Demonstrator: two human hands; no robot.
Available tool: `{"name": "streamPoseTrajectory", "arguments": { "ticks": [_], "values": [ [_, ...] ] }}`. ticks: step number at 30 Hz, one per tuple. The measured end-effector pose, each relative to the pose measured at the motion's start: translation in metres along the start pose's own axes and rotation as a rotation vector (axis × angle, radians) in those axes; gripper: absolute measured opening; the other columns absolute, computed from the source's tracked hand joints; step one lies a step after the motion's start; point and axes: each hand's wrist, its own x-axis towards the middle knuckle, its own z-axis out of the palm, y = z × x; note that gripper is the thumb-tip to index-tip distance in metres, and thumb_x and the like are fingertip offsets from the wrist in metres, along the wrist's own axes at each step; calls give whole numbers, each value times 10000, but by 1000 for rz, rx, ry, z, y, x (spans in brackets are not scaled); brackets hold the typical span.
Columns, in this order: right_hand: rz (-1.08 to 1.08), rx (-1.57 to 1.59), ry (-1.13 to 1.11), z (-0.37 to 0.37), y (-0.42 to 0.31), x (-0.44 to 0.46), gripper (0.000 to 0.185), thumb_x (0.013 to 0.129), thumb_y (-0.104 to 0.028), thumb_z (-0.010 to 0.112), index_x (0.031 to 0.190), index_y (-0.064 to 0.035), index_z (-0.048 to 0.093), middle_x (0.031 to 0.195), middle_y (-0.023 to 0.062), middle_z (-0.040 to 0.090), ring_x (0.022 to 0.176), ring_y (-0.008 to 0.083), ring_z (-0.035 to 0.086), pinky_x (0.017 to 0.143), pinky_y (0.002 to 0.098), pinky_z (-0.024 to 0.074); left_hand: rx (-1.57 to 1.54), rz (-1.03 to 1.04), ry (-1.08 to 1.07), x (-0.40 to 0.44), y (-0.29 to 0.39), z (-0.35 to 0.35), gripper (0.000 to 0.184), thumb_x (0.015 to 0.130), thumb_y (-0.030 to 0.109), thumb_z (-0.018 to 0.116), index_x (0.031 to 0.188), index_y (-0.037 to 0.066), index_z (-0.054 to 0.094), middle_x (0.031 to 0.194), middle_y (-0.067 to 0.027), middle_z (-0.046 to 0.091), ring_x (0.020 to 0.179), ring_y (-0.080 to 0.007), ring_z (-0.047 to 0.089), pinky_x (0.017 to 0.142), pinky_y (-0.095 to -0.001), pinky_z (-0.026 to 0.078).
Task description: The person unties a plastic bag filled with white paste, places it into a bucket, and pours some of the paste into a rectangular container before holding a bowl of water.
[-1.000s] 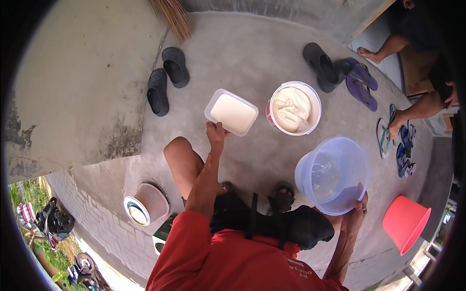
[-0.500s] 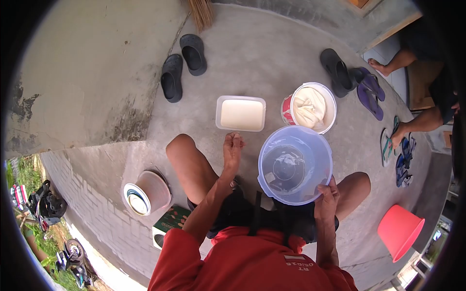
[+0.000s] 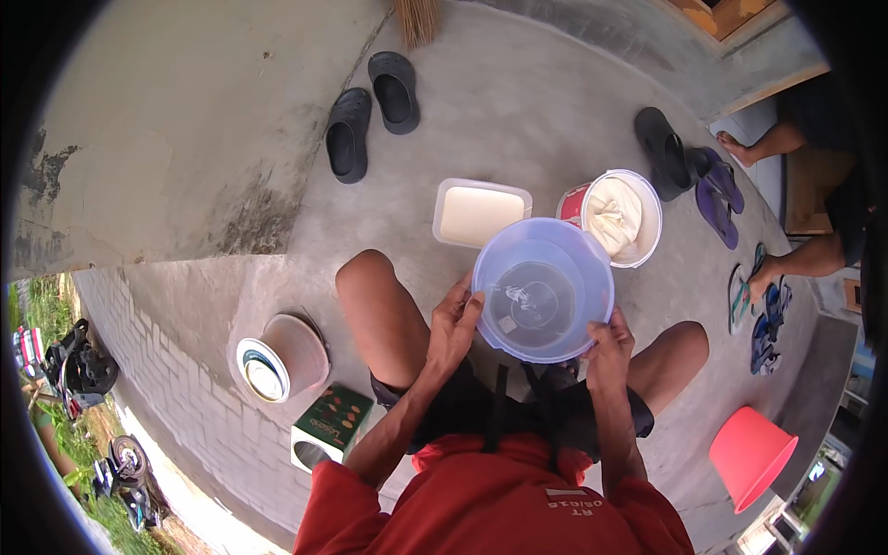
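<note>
Both of my hands hold a translucent bluish plastic basin above the floor between my knees. My left hand is closed on its left rim, thumb on the near side, some fingers hidden behind the wall. At the lower right rim, my right hand pinches the edge. A wet sheen and a pale patch show on the basin's bottom. Just beyond it lies a rectangular white plastic container with a smooth cream-coloured filling. A white-and-red bucket holding bunched cream cloth stands to the right, partly overlapped by the basin.
Dark clogs and purple flip-flops lie on the concrete floor. To my left stand a lidded tub and a green box. A red bucket is at right. Another person's leg shows at the right edge.
My left hand has moved from near the white container to the basin's left rim and gripped it. The basin has shifted slightly up and left in view; my right hand still holds it.
</note>
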Motion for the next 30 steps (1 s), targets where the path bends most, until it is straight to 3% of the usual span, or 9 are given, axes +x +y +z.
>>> {"name": "streamPoseTrajectory", "arguments": {
  "ticks": [4,10,13,15,19,21,22,24,30],
  "values": [
    [7,-37,62,14,-2,3,424,814,-20,587,1237,1,580,935,19,638,649,34,557,476,174,422,-39,9,12,10,-15,-6,473,993,128,524,1424,-47,435,987,-66,626,911,-107,573,838,-267,477],
    [63,-74,55,31,-8,7,469,825,-31,606,1291,-8,556,943,33,653,643,84,623,495,252,565,-13,-16,31,19,-9,-11,470,991,136,512,1423,-40,448,924,-42,593,815,-97,533,771,-253,460],
    [35,-106,144,42,-10,9,416,846,-62,618,1256,-11,568,810,21,642,517,72,563,430,253,520,-77,-28,1,24,-9,-13,476,990,132,509,1430,-34,441,980,-52,617,856,-100,554,790,-253,468],
    [83,-88,78,35,-8,11,520,851,-47,624,1359,-24,517,973,57,667,618,107,630,487,275,577,-128,3,-5,27,-11,-14,472,994,137,509,1430,-30,447,1037,-68,641,883,-102,575,798,-246,478],
    [91,-122,79,40,-8,12,516,870,-63,634,1369,-22,508,969,60,667,613,102,626,494,272,577,-117,8,-18,35,-20,-21,465,1001,156,507,1423,-32,458,1072,-84,654,899,-102,592,803,-237,486],
    [97,-150,80,46,-12,12,519,881,-77,639,1379,-25,503,951,52,662,599,90,610,499,269,576,-98,-56,-41,37,-17,-24,490,1004,194,504,1424,-51,441,1222,-119,633,1083,-145,594,949,-284,465],
    [97,-149,79,46,-12,13,519,881,-77,639,1379,-25,503,951,52,662,599,90,610,499,269,576,-97,-56,-41,39,-19,-25,490,1004,194,504,1424,-51,441,1222,-119,633,1083,-145,594,949,-284,465],
    [104,-161,75,47,-11,15,522,882,-90,656,1378,-27,508,929,39,654,584,77,592,500,268,577,-58,-28,-9,43,-23,-26,462,1002,198,518,1419,2,480,922,-31,664,715,-62,572,625,-216,485],
    [128,-175,89,53,-13,17,538,879,-110,687,1379,-22,507,893,23,639,572,66,578,497,261,579,7,-18,8,47,-21,-29,463,994,233,513,1396,3,510,759,5,622,612,-54,535,533,-217,449]
  ]
}}
